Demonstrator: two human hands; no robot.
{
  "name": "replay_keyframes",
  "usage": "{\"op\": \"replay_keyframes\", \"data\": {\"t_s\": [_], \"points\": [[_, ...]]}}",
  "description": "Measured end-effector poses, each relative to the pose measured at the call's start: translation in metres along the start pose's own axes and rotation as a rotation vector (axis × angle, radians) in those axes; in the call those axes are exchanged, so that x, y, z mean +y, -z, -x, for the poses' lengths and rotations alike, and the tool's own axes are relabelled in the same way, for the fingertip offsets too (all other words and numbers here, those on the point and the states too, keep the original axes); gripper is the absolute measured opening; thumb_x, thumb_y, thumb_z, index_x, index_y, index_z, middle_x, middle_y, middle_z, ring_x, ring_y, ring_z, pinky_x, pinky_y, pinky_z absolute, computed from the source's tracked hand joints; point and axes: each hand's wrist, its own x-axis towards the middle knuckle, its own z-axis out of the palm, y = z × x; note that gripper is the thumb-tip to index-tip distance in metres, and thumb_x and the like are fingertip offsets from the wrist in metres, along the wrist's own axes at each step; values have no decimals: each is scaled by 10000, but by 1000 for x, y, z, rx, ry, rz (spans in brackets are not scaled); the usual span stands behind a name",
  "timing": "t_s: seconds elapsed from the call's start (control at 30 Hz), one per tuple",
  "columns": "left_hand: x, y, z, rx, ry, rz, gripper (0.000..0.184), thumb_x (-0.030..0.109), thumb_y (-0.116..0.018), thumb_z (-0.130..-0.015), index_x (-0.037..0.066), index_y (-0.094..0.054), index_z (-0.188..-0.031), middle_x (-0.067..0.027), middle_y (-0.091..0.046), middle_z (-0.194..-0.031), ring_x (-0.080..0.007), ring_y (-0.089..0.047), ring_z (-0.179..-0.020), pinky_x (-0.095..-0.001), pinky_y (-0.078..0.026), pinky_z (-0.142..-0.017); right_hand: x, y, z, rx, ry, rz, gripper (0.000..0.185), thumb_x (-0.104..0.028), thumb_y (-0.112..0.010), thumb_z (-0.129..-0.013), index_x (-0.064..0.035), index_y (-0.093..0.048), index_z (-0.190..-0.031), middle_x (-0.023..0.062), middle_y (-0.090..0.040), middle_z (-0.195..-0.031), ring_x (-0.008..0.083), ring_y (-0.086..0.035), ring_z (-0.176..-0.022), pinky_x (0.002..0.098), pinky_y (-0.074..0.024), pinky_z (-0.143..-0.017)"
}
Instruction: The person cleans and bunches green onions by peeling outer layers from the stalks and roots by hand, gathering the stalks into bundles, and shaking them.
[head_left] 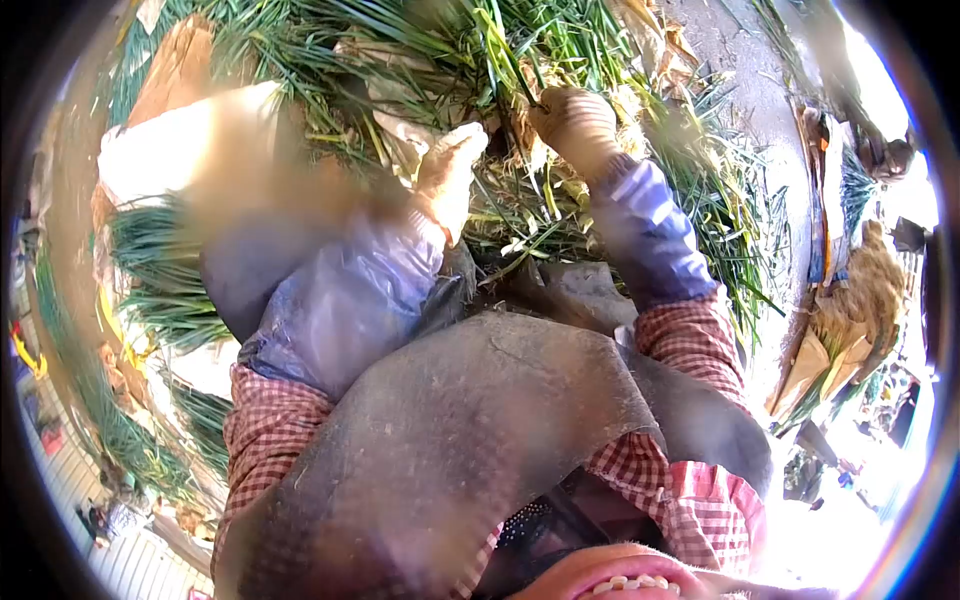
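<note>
My right hand [578, 125], in a pale glove, is closed around some green onions [500, 55], whose long leaves rise above the fist. To its left is my left hand [450, 175], also gloved, its fingers stretched out and pointing up beside the pile. Nothing shows between those fingers, though glare washes out part of the glove. Loose leaves and dry, straw-coloured husks [540, 190] lie below and between both hands. Bluish plastic sleeves cover my forearms, and a dark, dirty apron [460, 400] spreads over my lap.
Bundles of green leaves [160, 270] lie at the left, near a bright white sheet [190, 145] and brown paper [180, 65]. Grey ground [735, 60] shows at the upper right. Farther right stands a tan fibrous heap [870, 285]. Smudges blur parts of the view.
</note>
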Motion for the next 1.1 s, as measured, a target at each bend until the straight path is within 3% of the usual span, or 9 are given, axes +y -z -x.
{"op": "replay_keyframes", "data": {"t_s": [0.23, 0.4, 0.57, 0.67, 0.7, 0.87, 0.97, 1.03, 1.1], "points": [[11, -4, -2, -154, 148, 287, 166, 169, -525, -875, 62, -584, -988, -49, -619, -884, -146, -591, -779, -271, -512, -675, -5, -60, 33, 9, -37, -1135, 404, -379, -644, -799, 13, -635, -895, 58, -636, -736, 104, -578, -657, 221, -469, -563], [9, -15, 14, -259, 142, 242, 184, 77, -558, -845, 19, -577, -1019, -67, -622, -899, -154, -599, -822, -262, -491, -717, 7, -70, -16, -34, 21, -986, 273, -281, -405, -919, -51, -550, -930, 38, -565, -695, 109, -560, -586, 254, -490, -512], [8, -14, 19, -268, 132, 362, 170, 80, -541, -855, 6, -583, -1002, -76, -624, -927, -143, -599, -792, -256, -479, -712, 0, -50, 10, 7, -141, -1346, 192, -200, -501, -884, -22, -574, -889, 52, -588, -739, 114, -549, -604, 218, -467, -537], [4, -9, 9, -218, 91, 314, 184, 99, -510, -878, -11, -596, -997, -84, -623, -862, -165, -601, -728, -237, -491, -620, 8, -41, 47, 369, 129, -1016, 130, -153, -526, -870, -33, -578, -869, 37, -591, -743, 95, -540, -601, 182, -441, -510], [-1, -6, 3, -225, 58, 302, 194, 114, -503, -885, -15, -605, -987, -78, -619, -794, -169, -592, -678, -229, -490, -577, 3, -46, 65, 335, -173, -1746, 191, -174, -506, -874, -7, -582, -928, 55, -597, -714, 101, -562, -559, 181, -462, -443], [6, -9, 9, -119, -29, 191, 190, 129, -504, -885, -6, -626, -941, -86, -613, -787, -166, -583, -743, -283, -496, -703, 19, -7, 127, 776, -346, -1330, 314, -313, -534, -873, -17, -578, -967, 17, -519, -626, 94, -515, -518, 187, -415, -444], [7, -9, 16, -249, 2, 286, 206, 145, -521, -885, -13, -608, -984, -91, -618, -825, -166, -585, -730, -268, -501, -662, 53, -4, 135, 641, -515, -1935, 467, -439, -506, -874, -25, -512, -1091, 77, -588, -697, 100, -467, -518, 203, -386, -460], [7, -15, 25, -238, 37, 134, 209, 136, -534, -879, -15, -595, -1010, -97, -620, -828, -162, -592, -723, -262, -510, -631, 42, -18, 124, 341, -600, -1748, 513, -499, -447, -883, -44, -506, -1111, 113, -619, -801, 122, -498, -568, 219, -418, -493], [-3, -17, 27, -316, 22, 198, 247, 94, -560, -857, -12, -556, -1081, -101, -619, -857, -156, -603, -739, -265, -520, -624, 34, -31, 106, 179, -82, -1068, 374, -311, -480, -850, -34, -522, -1098, 115, -608, -882, 170, -539, -710, 250, -457, -591]]}}
